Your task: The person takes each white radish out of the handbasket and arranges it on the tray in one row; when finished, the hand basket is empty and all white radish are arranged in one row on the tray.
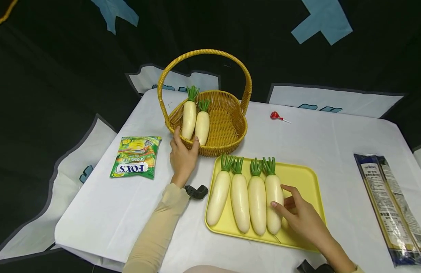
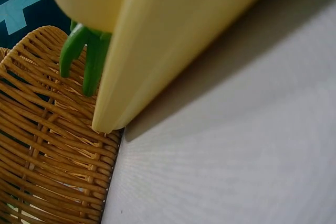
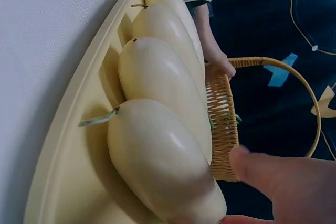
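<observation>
Several white radishes with green stalks lie side by side on a yellow tray (image 1: 300, 172). My right hand (image 1: 304, 218) is at the rightmost radish (image 1: 273, 189), its thumb over the top and its fingers along the right side. In the right wrist view, the thumb (image 3: 262, 174) stands a little off that radish's surface. My left hand (image 1: 183, 157) holds the front left rim of a wicker basket (image 1: 227, 146), fingertips at the edge. Inside the basket, two more radishes lean at the left: a longer one (image 1: 189, 117) and a shorter one (image 1: 202, 127).
A green candy bag (image 1: 136, 157) lies left of the basket. To its right is a red lollipop (image 1: 275, 115). A long plastic packet (image 1: 389, 208) lies along the table's right side. The basket's tall handle (image 1: 205, 52) arches above it.
</observation>
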